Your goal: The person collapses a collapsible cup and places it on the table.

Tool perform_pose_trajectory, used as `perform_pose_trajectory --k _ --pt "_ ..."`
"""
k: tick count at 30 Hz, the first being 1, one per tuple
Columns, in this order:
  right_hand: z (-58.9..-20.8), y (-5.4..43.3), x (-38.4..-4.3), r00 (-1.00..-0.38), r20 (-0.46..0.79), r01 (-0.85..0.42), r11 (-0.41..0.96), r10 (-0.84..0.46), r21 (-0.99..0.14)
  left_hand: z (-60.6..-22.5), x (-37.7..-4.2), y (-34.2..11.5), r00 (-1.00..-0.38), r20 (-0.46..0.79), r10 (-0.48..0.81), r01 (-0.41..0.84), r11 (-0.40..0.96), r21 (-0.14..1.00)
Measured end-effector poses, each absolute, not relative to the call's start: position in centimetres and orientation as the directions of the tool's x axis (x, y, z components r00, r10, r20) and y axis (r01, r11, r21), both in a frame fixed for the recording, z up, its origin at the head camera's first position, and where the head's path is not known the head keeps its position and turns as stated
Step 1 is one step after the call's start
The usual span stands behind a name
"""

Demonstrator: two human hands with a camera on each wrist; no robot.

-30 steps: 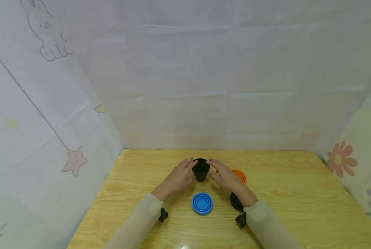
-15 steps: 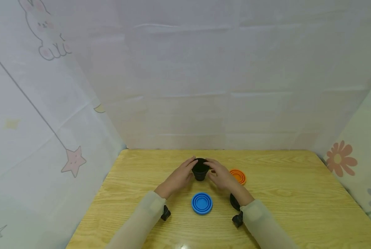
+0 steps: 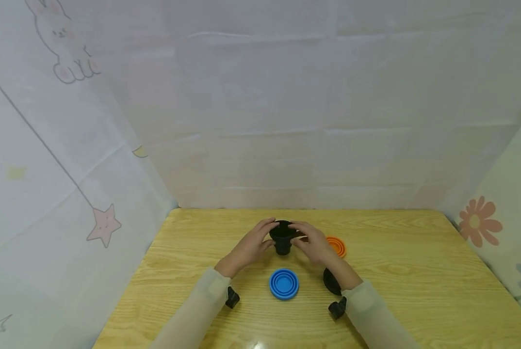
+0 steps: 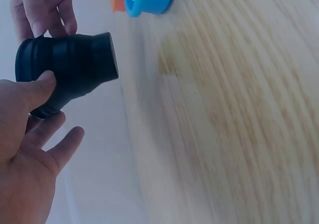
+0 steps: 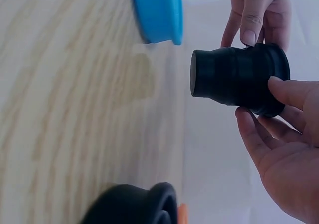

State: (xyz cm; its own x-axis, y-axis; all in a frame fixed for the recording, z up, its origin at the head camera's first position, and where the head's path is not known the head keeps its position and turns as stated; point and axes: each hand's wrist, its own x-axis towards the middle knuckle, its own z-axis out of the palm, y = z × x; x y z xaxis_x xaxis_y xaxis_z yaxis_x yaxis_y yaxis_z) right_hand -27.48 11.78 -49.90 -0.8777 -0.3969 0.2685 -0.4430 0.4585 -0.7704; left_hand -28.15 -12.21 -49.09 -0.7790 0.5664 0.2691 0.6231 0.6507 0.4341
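A black collapsible cup, pulled out to its full stepped height, stands upright between my two hands. In both wrist views its base shows a gap over the wooden tabletop. My left hand pinches the cup's wide upper part from the left, thumb on the near wall and fingers round the other side. From the right, my right hand holds the same upper part, with its thumb against the wall. A flattened blue collapsible cup lies nearer to me, between my forearms.
An orange flattened collapsible cup lies right of my right hand. Another low black round piece is partly hidden under my right forearm. The wooden table reaches back to a pale cloth wall.
Both hands have closed in on the black cup's rim, and it now sits slightly off the tabletop. The blue and orange cups stay put.
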Motion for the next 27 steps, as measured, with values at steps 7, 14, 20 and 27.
perform_pose_trajectory --k 7,14,20,27 --pt "-48.5 12.4 -26.5 -0.878 0.303 -0.451 0.428 -0.370 -0.783 -48.5 -27.4 -12.3 -0.773 0.331 0.541 0.619 0.532 0.578" --pt "-47.1 12.9 -25.2 -0.890 0.308 -0.432 0.408 -0.336 -0.804 -47.4 -26.1 -12.0 -0.787 0.357 0.504 0.588 0.436 0.681" --pt "-46.4 13.5 -23.8 -0.878 0.331 -0.449 0.354 -0.345 -0.821 -46.6 -24.7 -11.6 -0.820 0.350 0.453 0.529 0.367 0.765" --pt "-45.8 14.1 -22.1 -0.855 0.387 -0.493 0.314 -0.345 -0.811 -45.8 -22.7 -11.0 -0.835 0.333 0.439 0.464 0.233 0.855"
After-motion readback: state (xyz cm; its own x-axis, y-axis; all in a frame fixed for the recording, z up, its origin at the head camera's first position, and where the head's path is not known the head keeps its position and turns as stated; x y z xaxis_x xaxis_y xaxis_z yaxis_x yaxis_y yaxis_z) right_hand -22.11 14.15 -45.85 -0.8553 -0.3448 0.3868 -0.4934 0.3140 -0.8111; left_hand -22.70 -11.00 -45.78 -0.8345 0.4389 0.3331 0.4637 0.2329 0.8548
